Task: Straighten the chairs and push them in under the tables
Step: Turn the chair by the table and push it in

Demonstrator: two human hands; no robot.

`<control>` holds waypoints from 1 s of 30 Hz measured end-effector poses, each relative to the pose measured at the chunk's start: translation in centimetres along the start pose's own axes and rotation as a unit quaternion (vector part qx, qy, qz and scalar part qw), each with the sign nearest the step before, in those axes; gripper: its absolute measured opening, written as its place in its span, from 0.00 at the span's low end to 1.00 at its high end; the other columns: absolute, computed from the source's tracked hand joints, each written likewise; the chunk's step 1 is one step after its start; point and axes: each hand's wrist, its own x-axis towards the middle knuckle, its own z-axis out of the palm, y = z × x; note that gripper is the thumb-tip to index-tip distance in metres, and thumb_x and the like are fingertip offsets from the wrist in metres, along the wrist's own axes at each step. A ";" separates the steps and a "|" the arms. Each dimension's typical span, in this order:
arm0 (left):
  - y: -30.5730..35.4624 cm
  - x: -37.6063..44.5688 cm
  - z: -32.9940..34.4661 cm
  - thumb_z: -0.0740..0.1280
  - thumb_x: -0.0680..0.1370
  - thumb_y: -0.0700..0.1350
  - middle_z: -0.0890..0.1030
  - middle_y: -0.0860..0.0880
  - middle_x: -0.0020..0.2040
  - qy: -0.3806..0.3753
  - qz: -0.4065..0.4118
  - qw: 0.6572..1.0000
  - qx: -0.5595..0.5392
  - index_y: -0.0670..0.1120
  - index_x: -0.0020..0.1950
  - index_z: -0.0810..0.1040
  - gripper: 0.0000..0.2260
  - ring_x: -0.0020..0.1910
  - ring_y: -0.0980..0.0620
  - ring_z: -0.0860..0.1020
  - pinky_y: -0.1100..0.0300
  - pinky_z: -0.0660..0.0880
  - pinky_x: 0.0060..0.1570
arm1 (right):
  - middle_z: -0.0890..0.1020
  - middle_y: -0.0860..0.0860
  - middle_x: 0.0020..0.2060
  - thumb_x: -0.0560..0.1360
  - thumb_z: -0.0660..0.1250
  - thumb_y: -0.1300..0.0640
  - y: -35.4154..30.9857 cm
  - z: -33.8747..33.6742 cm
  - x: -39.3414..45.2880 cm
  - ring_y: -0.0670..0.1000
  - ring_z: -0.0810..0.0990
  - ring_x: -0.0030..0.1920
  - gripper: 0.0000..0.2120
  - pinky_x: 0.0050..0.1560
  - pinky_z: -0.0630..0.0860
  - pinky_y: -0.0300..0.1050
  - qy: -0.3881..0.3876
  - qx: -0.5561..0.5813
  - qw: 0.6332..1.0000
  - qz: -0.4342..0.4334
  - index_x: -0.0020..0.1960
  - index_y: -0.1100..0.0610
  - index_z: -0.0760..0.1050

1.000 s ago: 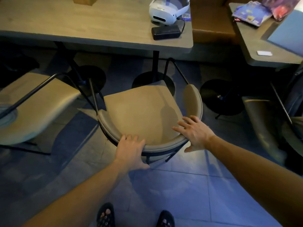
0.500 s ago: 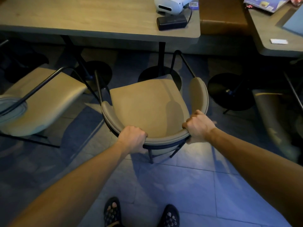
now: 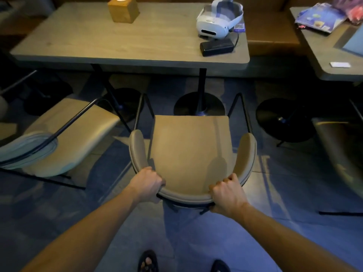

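Note:
A tan padded chair (image 3: 189,148) with a curved backrest and black metal legs stands squarely facing the wooden table (image 3: 125,44), its front edge near the table's black pedestal base. My left hand (image 3: 148,184) grips the backrest's left part. My right hand (image 3: 225,194) grips its right part. The seat lies in front of the table edge, not under it. A second tan chair (image 3: 64,140) stands at the left, turned at an angle to the table.
On the table are a white headset (image 3: 218,18), a black box (image 3: 216,46) and a wooden block (image 3: 123,9). A second table (image 3: 334,50) with papers is at the right, another chair (image 3: 339,148) below it. My feet show at the bottom edge.
Both hands went from lying open on the backrest to gripping it. The chair has turned from angled to square with the table.

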 end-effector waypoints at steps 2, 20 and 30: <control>-0.4 0.5 -0.2 0.69 0.71 0.60 0.84 0.48 0.50 0.008 0.006 1.000 0.009 0.51 0.56 0.81 0.19 0.51 0.45 0.81 0.54 0.70 0.54 | 0.85 0.52 0.48 0.71 0.70 0.40 0.3 -0.3 0.6 0.56 0.80 0.50 0.19 0.60 0.65 0.55 -0.005 -0.001 1.000 0.007 0.53 0.53 0.80; -5.7 9.0 -4.8 0.69 0.68 0.67 0.84 0.51 0.43 0.030 -0.009 0.999 0.015 0.52 0.53 0.81 0.22 0.43 0.48 0.81 0.53 0.76 0.49 | 0.83 0.48 0.42 0.69 0.68 0.32 7.2 -2.1 8.8 0.53 0.79 0.43 0.21 0.51 0.64 0.52 0.019 -0.022 0.999 0.035 0.49 0.49 0.78; -4.6 8.1 -4.3 0.64 0.65 0.77 0.59 0.41 0.78 0.074 -0.112 0.989 0.055 0.52 0.80 0.55 0.51 0.77 0.39 0.55 0.38 0.53 0.72 | 0.69 0.58 0.71 0.66 0.68 0.29 6.7 -2.3 8.6 0.61 0.64 0.70 0.45 0.67 0.62 0.65 0.036 0.010 0.997 0.066 0.74 0.52 0.60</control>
